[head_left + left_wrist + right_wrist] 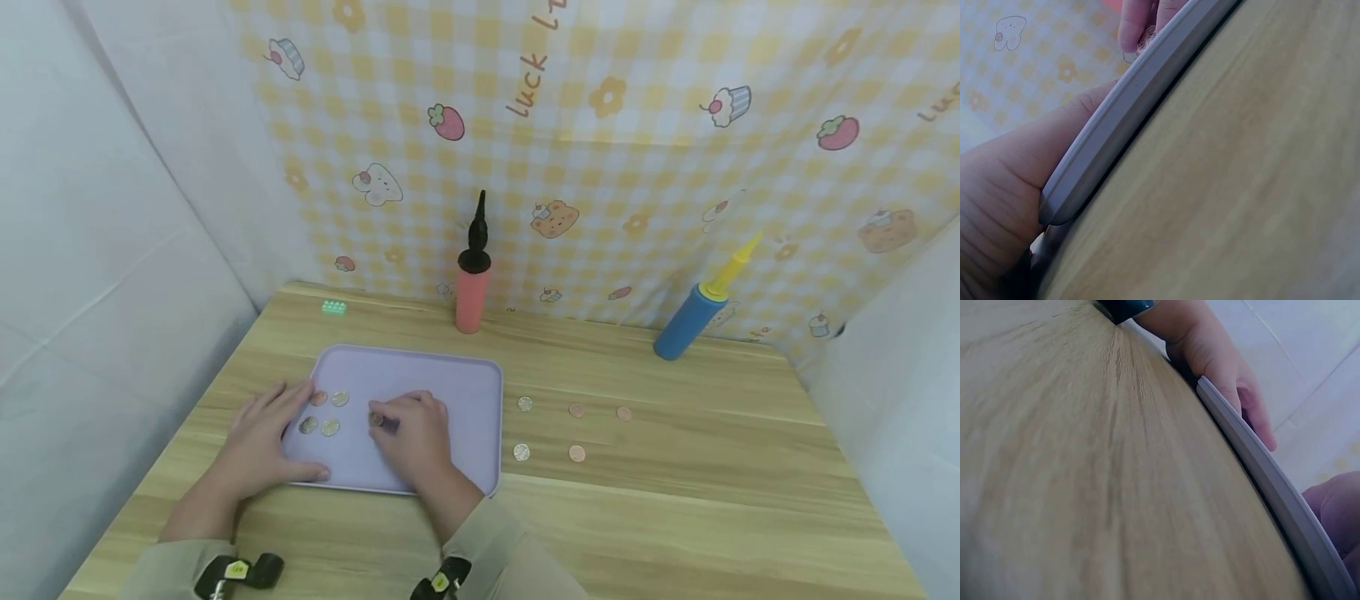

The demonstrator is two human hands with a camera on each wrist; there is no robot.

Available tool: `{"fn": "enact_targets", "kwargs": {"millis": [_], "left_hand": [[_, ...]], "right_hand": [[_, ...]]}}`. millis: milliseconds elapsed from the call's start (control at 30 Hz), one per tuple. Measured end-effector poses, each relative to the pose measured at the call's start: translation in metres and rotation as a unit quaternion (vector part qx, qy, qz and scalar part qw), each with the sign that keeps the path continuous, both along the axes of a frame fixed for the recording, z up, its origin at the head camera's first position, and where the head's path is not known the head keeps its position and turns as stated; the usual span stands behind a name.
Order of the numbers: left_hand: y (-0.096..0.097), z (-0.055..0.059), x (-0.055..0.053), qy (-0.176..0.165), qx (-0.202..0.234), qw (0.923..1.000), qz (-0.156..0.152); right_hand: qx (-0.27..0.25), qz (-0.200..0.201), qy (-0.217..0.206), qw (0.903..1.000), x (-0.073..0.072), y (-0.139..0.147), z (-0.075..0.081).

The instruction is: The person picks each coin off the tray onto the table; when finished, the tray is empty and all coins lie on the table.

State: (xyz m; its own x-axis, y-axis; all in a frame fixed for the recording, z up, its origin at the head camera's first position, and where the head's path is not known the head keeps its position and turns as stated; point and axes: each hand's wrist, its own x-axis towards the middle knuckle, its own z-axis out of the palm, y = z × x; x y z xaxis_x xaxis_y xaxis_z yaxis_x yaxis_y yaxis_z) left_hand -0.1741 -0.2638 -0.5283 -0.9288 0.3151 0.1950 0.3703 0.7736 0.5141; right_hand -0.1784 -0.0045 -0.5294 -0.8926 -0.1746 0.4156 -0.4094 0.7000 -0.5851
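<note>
A lilac tray (442, 383) lies on the wooden table. My left hand (258, 437) rests at its left front corner, fingers spread along the left rim and thumb over the front rim. Inside the tray, close to those fingertips, lie several coins (331, 427), silvery and copper. Over the middle of the tray my right hand (416, 433) pinches a coin (376, 419) between thumb and fingers. In the left wrist view the tray's side wall (1110, 134) hides most of the inside. Beyond the rim in the right wrist view, part of my right hand (1341, 509) shows.
Several more coins (577, 453) lie spread on the table right of the tray. A pink hand pump (471, 300) with a black nozzle stands behind it. Farther right, a blue and yellow pump (688, 325) leans against the patterned cloth. A small green toy brick (333, 307) sits at the back left.
</note>
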Motion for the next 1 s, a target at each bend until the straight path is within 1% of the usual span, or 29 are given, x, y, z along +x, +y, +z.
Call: {"fn": "enact_targets", "kwargs": {"millis": [100, 233, 367, 467, 567, 667, 800, 1000], "left_hand": [[0.000, 0.000, 0.000, 0.002, -0.001, 1.0000, -0.002], [0.000, 0.001, 0.000, 0.002, -0.001, 1.0000, -0.003], [0.001, 0.002, 0.000, 0.004, -0.001, 1.0000, -0.004], [0.001, 0.003, 0.000, 0.005, -0.003, 1.0000, -0.005], [0.001, 0.005, -0.001, -0.001, -0.004, 1.0000, -0.006], [0.001, 0.006, -0.001, -0.011, -0.007, 0.9999, -0.006], [0.001, 0.006, -0.001, -0.020, -0.007, 0.9998, -0.005], [0.000, 0.003, -0.001, -0.011, 0.001, 0.9999, -0.007]], "right_hand": [[-0.009, -0.002, -0.008, 0.9999, 0.001, 0.000, 0.001], [-0.002, -0.002, -0.010, 0.9999, 0.002, 0.000, 0.002], [0.004, -0.005, 0.002, 1.0000, 0.004, 0.001, 0.003], [0.000, -0.007, 0.022, 0.9997, 0.005, 0.003, 0.005], [0.012, -0.007, 0.026, 0.9996, 0.006, 0.006, 0.006], [0.025, 0.000, 0.017, 0.9995, 0.009, 0.011, 0.008], [0.015, 0.012, 0.017, 0.9997, 0.014, 0.020, 0.009], [0.002, 0.026, 0.039, 0.9989, 0.018, 0.037, 0.008]]}}
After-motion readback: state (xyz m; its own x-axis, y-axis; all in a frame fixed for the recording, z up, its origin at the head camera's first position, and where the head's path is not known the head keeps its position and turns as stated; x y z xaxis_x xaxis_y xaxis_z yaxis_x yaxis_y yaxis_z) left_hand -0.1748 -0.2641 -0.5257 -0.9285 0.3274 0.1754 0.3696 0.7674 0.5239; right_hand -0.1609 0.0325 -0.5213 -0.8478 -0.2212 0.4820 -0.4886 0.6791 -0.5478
